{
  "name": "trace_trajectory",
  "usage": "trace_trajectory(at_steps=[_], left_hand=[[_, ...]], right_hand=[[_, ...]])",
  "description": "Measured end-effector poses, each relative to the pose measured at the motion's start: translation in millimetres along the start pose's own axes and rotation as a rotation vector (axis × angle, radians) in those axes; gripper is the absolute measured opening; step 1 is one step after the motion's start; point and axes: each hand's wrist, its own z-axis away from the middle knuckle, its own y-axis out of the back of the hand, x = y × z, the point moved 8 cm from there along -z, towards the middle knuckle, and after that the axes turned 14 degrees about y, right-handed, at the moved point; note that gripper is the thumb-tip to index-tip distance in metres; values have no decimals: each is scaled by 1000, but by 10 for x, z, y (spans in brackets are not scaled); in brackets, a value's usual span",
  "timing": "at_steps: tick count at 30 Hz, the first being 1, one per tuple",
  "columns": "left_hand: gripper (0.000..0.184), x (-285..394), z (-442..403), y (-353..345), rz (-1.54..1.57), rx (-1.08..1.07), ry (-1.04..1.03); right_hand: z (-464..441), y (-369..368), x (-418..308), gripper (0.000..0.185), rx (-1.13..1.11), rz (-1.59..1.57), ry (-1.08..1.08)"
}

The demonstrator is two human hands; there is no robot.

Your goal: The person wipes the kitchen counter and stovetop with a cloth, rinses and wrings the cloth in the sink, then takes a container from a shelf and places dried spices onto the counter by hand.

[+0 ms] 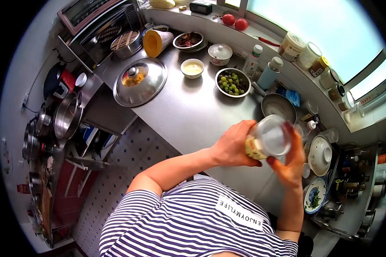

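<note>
Over the near right part of the steel counter, both hands are on a clear jar (273, 136) with a yellowish printed label. My left hand (232, 144) is wrapped round the jar's labelled side. My right hand (291, 156), somewhat smeared by motion, grips the jar's right side, fingers curved round its round end. That see-through end faces up toward me; I cannot tell whether it is the mouth or the bottom. Just behind the jar, a frying pan (279, 108) lies on the counter, and a bowl of green grapes (233, 82) stands farther back.
A domed steel lid (140, 82), a small bowl of pale food (192, 68) and a lidded white pot (220, 54) stand on the counter (176, 109). Several jars (309, 55) line the windowsill. To the right are a white bowl (320, 155) and a patterned plate (315, 195).
</note>
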Motion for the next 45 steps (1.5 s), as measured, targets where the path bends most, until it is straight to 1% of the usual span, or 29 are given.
trace_trajectory(at_steps=[1,3,4,5,7,8,10,12,14,16,18,19,20,22,23,25,26,28,29,30,31,32,34,36,37,39,42,43,45], left_hand=[[95,-137,32,67,3,-7,-8],[84,-317,138,342,-147,144,-49],[84,-435,153,446,-136,133,-53],[81,-503,171,610,-223,202,-91],[79,-607,194,991,-324,333,-193],[79,-723,188,1155,-307,321,-198],[79,-1044,179,1441,-169,176,-145],[79,-1186,184,1757,-149,151,-168],[77,-1431,171,1912,-158,17,-68],[78,-1604,184,2063,-137,-28,-29],[77,-1740,189,2116,-3,-183,81],[79,-1815,203,2111,119,-310,119],[83,-1940,244,2051,187,-508,206],[89,-1973,354,1929,701,-864,432],[89,-2000,353,1933,702,-894,432],[92,-1998,430,1871,847,-1091,528],[93,-1977,455,1856,910,-1132,602],[90,-2140,391,1853,819,-1019,576],[90,-2136,388,1850,814,-1026,587],[88,-2168,348,1868,718,-961,590],[86,-2204,332,1886,625,-896,593],[86,-2208,355,1867,621,-900,603],[85,-2256,270,1953,257,-698,459],[87,-2317,312,1934,199,-655,453],[87,-2364,327,1940,198,-586,450],[88,-2341,313,1938,195,-516,435],[88,-2316,269,1932,126,-422,482],[89,-2318,258,1936,74,-393,480],[91,-2348,257,1953,-6,-334,450]], right_hand=[[-58,-180,38,85,-57,11,-44],[-186,-554,87,84,-109,30,-106],[-253,-700,149,84,-104,128,-140],[-304,-864,206,83,-99,229,-175],[-435,-1269,249,81,-56,304,-121],[-496,-1457,280,80,-39,370,-83],[-623,-1839,370,71,73,369,-96],[-716,-2136,556,64,85,329,-121],[-840,-2384,628,59,65,304,-80],[-963,-2576,650,56,29,310,-52],[-1069,-2729,621,56,-73,278,-3],[-1092,-2798,652,58,-137,175,-27],[-1108,-2872,650,61,-260,79,-72],[-1146,-2969,642,61,-393,-37,-30],[-1160,-2943,678,61,-373,-22,-47],[-1160,-2909,639,65,-335,-262,-7],[-1120,-2842,701,70,-296,-391,-119],[-1055,-2559,883,61,-52,-797,-179],[-973,-2355,1063,61,-21,-745,-262],[-867,-2109,1233,62,8,-694,-345],[-727,-1856,1395,66,64,-486,-459],[-572,-1580,1535,71,114,-274,-569],[-103,-985,1974,80,52,370,-760],[226,-592,2095,86,37,763,-754],[375,-530,2173,86,39,758,-753],[739,-320,2240,87,113,907,-921],[1022,-274,2322,89,108,901,-937],[1038,-263,2265,79,118,1004,-839],[996,-278,2003,66,208,956,-671]])
